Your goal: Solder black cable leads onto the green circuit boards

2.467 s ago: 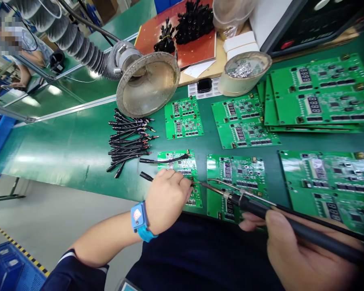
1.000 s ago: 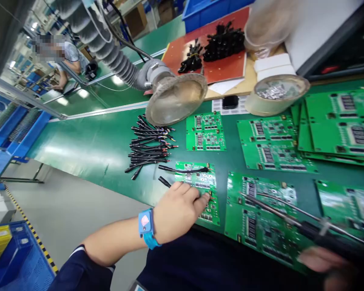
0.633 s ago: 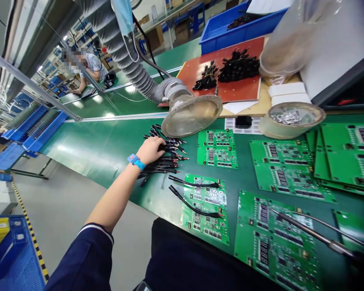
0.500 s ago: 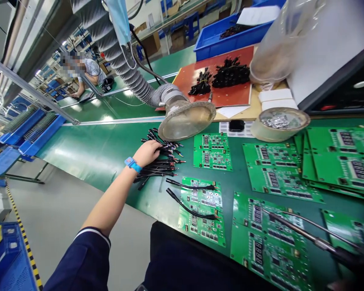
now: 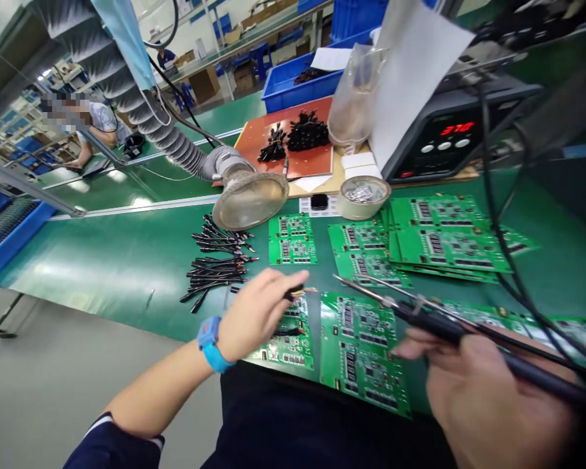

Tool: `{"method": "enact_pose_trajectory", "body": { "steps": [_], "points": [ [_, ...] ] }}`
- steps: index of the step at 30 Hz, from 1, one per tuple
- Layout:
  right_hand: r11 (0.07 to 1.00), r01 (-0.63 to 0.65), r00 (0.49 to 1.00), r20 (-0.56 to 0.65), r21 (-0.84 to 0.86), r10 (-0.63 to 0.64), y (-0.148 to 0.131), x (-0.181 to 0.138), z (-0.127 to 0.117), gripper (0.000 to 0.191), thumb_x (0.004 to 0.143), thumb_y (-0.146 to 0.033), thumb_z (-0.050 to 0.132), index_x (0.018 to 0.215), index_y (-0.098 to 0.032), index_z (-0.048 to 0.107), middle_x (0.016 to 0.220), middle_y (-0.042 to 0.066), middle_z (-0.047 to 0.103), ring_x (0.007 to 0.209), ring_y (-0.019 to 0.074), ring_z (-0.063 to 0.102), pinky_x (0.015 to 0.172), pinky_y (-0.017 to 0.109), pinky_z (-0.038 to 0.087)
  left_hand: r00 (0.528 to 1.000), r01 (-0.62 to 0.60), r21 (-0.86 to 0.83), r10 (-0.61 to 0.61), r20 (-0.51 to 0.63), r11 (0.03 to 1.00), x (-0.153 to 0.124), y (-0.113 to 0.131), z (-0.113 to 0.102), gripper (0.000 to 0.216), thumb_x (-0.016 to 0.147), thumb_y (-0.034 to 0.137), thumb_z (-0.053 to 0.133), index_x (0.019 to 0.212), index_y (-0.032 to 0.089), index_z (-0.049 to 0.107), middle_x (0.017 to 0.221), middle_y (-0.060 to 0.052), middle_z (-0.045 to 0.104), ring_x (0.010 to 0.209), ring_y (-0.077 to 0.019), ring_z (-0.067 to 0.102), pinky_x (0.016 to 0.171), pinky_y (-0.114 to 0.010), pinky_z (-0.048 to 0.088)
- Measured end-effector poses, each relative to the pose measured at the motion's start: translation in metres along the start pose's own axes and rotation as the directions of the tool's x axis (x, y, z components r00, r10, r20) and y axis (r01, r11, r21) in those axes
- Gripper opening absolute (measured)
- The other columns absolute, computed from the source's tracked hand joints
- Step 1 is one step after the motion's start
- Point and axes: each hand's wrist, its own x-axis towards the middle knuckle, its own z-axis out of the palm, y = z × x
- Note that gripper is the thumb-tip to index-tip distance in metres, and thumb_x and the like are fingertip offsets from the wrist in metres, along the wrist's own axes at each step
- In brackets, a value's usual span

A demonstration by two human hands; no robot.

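Cable (image 5: pixel 291 295) black, yellow wire (image 5: pixel 299 292) showing; soldering iron (image 5: pixel 427 323) dark-handled, metal-tipped.

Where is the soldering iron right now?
Head view, right of centre: the soldering iron is in the right hand, its tip pointing toward the left hand.

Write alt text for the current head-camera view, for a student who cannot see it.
The left hand holds a black cable over a green circuit board; the right hand grips a soldering iron. More black cables lie piled at left on the bench, near a round hood.
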Motion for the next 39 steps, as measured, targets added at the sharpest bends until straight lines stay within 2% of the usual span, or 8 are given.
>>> {"method": "enact_pose_trajectory", "body": {
  "steps": [5, 12, 16, 20, 25, 29, 35, 39],
  "points": [
    [0.992, -0.09, 0.985, 0.154, 0.087, 0.076, 0.004, 0.001, 0.013, 0.038, 0.078, -0.033, 0.054, 0.114, -0.022, 0.049, 0.079, 0.005, 0.062, 0.062, 0.0171, 0.06, 0.058, 0.036, 0.052, 0.959, 0.284, -0.411, -0.267, 0.099, 0.867, 0.016, 0.036, 0.046, 0.021, 0.086, 0.025, 0.046, 0.095, 0.015, 0.062, 0.08, -0.002, 0.051, 0.068, -0.0107, 0.054, 0.061, -0.023, 0.049],
    [0.994, -0.064, 0.976, 0.212, 0.086, 0.045, 0.01, 0.002, 0.015, 0.038, 0.072, -0.028, 0.063, 0.108, -0.023, 0.053, 0.087, 0.003, 0.063, 0.08, 0.0155, 0.061, 0.072, 0.032, 0.053, 0.881, 0.447, -0.609, -0.44, 0.173, 0.655, 0.022, 0.039, 0.075, 0.033, 0.078, 0.031, 0.057, 0.109, 0.019, 0.059, 0.072, 0.001, 0.046, 0.054, -0.0074, 0.052, 0.041, -0.016, 0.041],
    [0.997, -0.029, 0.976, 0.217, 0.077, 0.012, 0.004, 0.003, 0.015, 0.036, 0.071, -0.026, 0.063, 0.105, -0.023, 0.053, 0.083, 0.001, 0.062, 0.076, 0.0134, 0.061, 0.069, 0.029, 0.054, 0.919, 0.372, -0.517, -0.386, 0.085, 0.771, 0.022, 0.042, 0.08, 0.027, 0.078, 0.03, 0.059, 0.102, 0.019, 0.064, 0.066, 0.002, 0.047, 0.054, -0.0079, 0.049, 0.049, -0.019, 0.043],
    [0.998, 0.037, 0.976, 0.215, -0.042, -0.027, -0.006, 0.003, 0.007, 0.031, 0.071, -0.023, 0.063, 0.101, -0.023, 0.055, 0.082, 0.0, 0.062, 0.075, 0.0118, 0.06, 0.071, 0.027, 0.053, 0.982, 0.105, -0.241, -0.139, -0.127, 0.965, 0.015, 0.043, 0.084, 0.028, 0.082, 0.019, 0.051, 0.109, 0.02, 0.06, 0.07, 0.0, 0.049, 0.066, -0.0116, 0.049, 0.062, -0.024, 0.045],
    [0.977, 0.128, 0.96, 0.268, -0.171, -0.079, -0.016, 0.0, -0.005, 0.025, 0.067, -0.023, 0.065, 0.092, -0.025, 0.062, 0.089, 0.001, 0.061, 0.08, 0.0138, 0.059, 0.074, 0.028, 0.052, 0.998, -0.012, 0.137, 0.003, 0.064, 0.99, 0.007, 0.05, 0.081, 0.043, 0.082, 0.01, 0.037, 0.124, 0.016, 0.046, 0.077, -0.004, 0.049, 0.068, -0.0151, 0.048, 0.061, -0.028, 0.046],
    [0.986, 0.092, 0.991, 0.112, -0.138, -0.077, -0.013, -0.005, 0.002, 0.029, 0.066, -0.023, 0.067, 0.093, -0.021, 0.057, 0.083, 0.003, 0.062, 0.075, 0.0149, 0.06, 0.071, 0.03, 0.053, 0.983, 0.173, -0.188, -0.182, -0.036, 0.967, 0.014, 0.064, 0.082, 0.028, 0.085, 0.022, 0.045, 0.108, 0.017, 0.06, 0.067, -0.002, 0.052, 0.062, -0.0133, 0.05, 0.059, -0.025, 0.046],
    [1.0, 0.017, 0.989, -0.149, -0.013, -0.018, -0.004, -0.017, 0.033, 0.032, 0.069, -0.026, 0.065, 0.095, -0.017, 0.049, 0.082, 0.004, 0.06, 0.072, 0.0163, 0.062, 0.063, 0.03, 0.054, 0.791, 0.48, -0.697, -0.606, 0.082, 0.532, 0.029, 0.075, 0.096, 0.031, 0.086, 0.034, 0.046, 0.102, 0.014, 0.063, 0.048, 0.003, 0.049, 0.037, -0.0073, 0.041, 0.038, -0.019, 0.036],
    [1.0, -0.006, 0.982, -0.191, -0.029, 0.0, -0.005, -0.02, 0.034, 0.033, 0.066, -0.024, 0.068, 0.094, -0.016, 0.054, 0.085, 0.005, 0.062, 0.074, 0.0164, 0.062, 0.068, 0.029, 0.054, 0.848, 0.457, -0.473, -0.53, -0.025, 0.754, 0.024, 0.064, 0.068, 0.028, 0.085, 0.033, 0.048, 0.1, 0.016, 0.065, 0.052, 0.002, 0.053, 0.046, -0.0099, 0.049, 0.049, -0.021, 0.043]
  ]
}}
